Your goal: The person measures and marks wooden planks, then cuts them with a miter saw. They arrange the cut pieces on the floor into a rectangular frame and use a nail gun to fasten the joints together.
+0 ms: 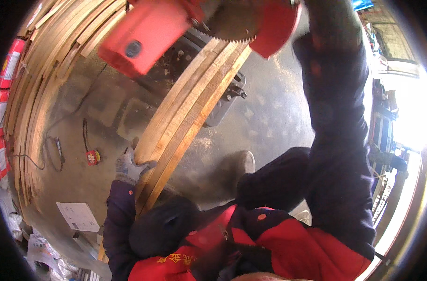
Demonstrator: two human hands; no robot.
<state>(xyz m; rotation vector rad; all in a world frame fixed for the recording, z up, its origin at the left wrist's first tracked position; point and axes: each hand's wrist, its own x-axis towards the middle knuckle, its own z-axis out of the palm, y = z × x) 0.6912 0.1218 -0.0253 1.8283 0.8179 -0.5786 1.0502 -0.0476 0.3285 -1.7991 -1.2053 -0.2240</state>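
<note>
My left hand (129,166), in a grey-white glove, is closed on the near part of a bundle of long wooden strips (190,107), with a thumb lying across their top. The strips run away from me under a red miter saw (145,35). Its toothed round blade (232,23) hangs over their far part; I cannot tell whether it touches them. My right arm reaches up beside the saw, and my right hand (333,25) is a dark blurred shape at the top edge. Its fingers are hidden.
Many long wooden strips (40,93) are stacked at the left, beside red boxes (0,112). A cable (77,110), a small red tape measure (92,158) and a white sheet (78,216) lie on the floor. The saw's black base (223,105) stands beneath the strips. My shoe (246,162) is near.
</note>
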